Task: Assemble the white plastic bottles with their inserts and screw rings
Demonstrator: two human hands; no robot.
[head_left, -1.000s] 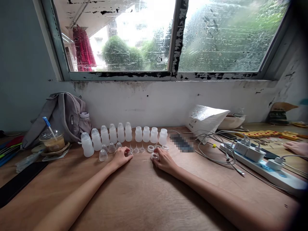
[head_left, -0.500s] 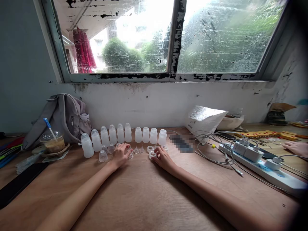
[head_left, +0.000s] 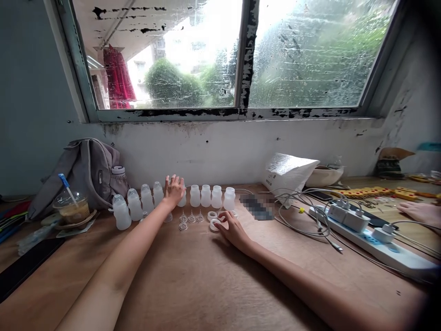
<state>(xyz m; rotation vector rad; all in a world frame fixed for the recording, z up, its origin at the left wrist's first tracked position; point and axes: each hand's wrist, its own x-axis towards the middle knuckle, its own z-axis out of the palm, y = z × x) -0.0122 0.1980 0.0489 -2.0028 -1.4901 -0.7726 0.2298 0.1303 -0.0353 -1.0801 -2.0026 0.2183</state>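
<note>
My left hand [head_left: 174,189] reaches over the row of capped, frosted baby bottles [head_left: 147,197], its fingers apart in front of one bottle that it mostly hides. Whether it touches that bottle is unclear. My right hand [head_left: 236,229] rests on the table, with bent fingers and thumb at the edge of a white bottle collar ring [head_left: 214,225]. More rings lie beside and partly under that hand. Several clear silicone teats [head_left: 191,218] stand between my hands. Uncapped bottles [head_left: 206,196] stand upright behind them. My left forearm hides most of the loose clear caps [head_left: 168,218].
On the left are a grey backpack [head_left: 93,174], an iced drink cup [head_left: 72,205] and a black flat object [head_left: 32,266]. To the right lie tangled cables [head_left: 299,220], a white power strip [head_left: 396,255] and a silver-white pouch [head_left: 289,174]. Another person's hand [head_left: 418,214] is at the far right.
My left hand has moved from the teats up and back to the capped bottles. My right hand stays at the rings. The view has shifted slightly.
</note>
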